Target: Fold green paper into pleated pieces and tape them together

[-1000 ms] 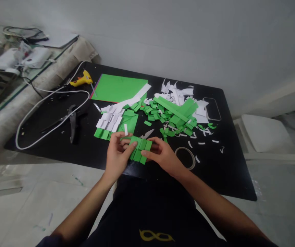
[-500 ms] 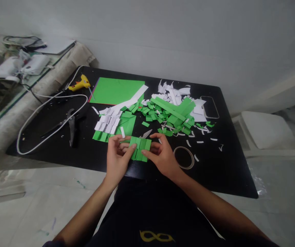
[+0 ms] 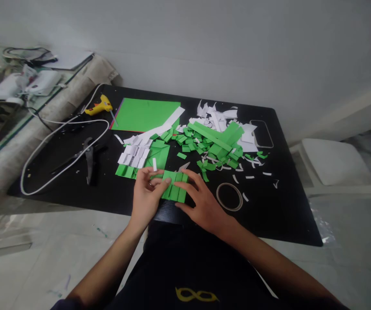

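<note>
My left hand [image 3: 148, 189] is closed on a pleated green paper piece [image 3: 179, 196], thumb on its front and the other fingers behind. My right hand [image 3: 201, 200] reaches over the right part of that piece, with its fingers apart and fingertips touching the pleats; its thumb lies near the lower edge. Just above my left fingertips is a short white paper strip [image 3: 154, 164]. Partly hidden behind the piece, a pointed metal blade [image 3: 184, 166] lies on the table. A pleated white paper [image 3: 134, 156] rests on green paper [image 3: 159, 156] beyond my left hand.
On the black table [image 3: 282, 215] are a heap of green cut pieces [image 3: 219, 140], white scraps [image 3: 217, 118], a tape roll [image 3: 229, 196], green sheets [image 3: 149, 114], a yellow glue gun [image 3: 99, 106], dark-handled pliers [image 3: 89, 161], a looping white cable [image 3: 30, 165] and a phone-shaped frame [image 3: 267, 134].
My right hand has shifted from pinching the paper's right side to laying its fingers across the front, thumb lower. My left hand keeps its hold. The view has shifted slightly.
</note>
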Demonstrator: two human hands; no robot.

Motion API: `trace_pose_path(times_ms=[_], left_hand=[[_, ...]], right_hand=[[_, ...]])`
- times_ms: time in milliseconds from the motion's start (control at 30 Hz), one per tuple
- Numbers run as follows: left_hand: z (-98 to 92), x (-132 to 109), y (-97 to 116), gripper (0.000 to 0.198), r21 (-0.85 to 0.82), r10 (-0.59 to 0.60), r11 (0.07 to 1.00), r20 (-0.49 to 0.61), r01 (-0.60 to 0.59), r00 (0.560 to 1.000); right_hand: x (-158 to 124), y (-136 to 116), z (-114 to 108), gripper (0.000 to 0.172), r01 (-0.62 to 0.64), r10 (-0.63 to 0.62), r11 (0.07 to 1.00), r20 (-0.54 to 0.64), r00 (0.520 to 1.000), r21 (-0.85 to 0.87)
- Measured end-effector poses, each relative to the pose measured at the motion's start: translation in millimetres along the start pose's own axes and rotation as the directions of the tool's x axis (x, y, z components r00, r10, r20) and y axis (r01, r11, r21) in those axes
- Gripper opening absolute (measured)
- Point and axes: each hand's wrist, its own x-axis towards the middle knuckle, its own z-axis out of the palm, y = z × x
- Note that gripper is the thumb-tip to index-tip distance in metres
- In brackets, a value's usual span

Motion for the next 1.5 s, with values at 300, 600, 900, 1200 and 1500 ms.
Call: trace_pose_path(times_ms=[300, 600, 900, 1200, 1500], left_hand=[[6.8, -1, 11, 0.034, -0.145, -0.082, 0.985, 0.086, 0.094, 0.993], [14.3, -13, 12, 0.026, -0.096, 0.013, 0.995, 0.099, -0.004, 0.995], [12.5, -18, 14, 0.022, 0.007, 0.053, 0.998, 0.178, -0.055, 0.983], [-2.3, -13, 9, 0.032, -0.233, -0.023, 0.972, -0.022, 0.018, 0.999], [-4.5, -9, 3, 0.044, -0.139, 0.057, 0.988, -0.034, -0.062, 0.998]], right_hand=[[11, -4, -3, 0.016, -0.221, 0.262, 0.95, -0.176, 0.949, 0.219], [18, 4, -8, 0.038, -0.436, 0.567, 0.567, 0.053, 0.822, 0.699], [13, 5, -8, 0.026, -0.366, 0.436, 0.854, -0.126, 0.891, 0.369], [9, 14, 1, 0.054, 0.232, -0.248, 0.969, -0.276, 0.929, -0.087], [10, 9, 12, 0.057, -0.002, 0.144, 0.918, -0.328, 0.934, 0.396]])
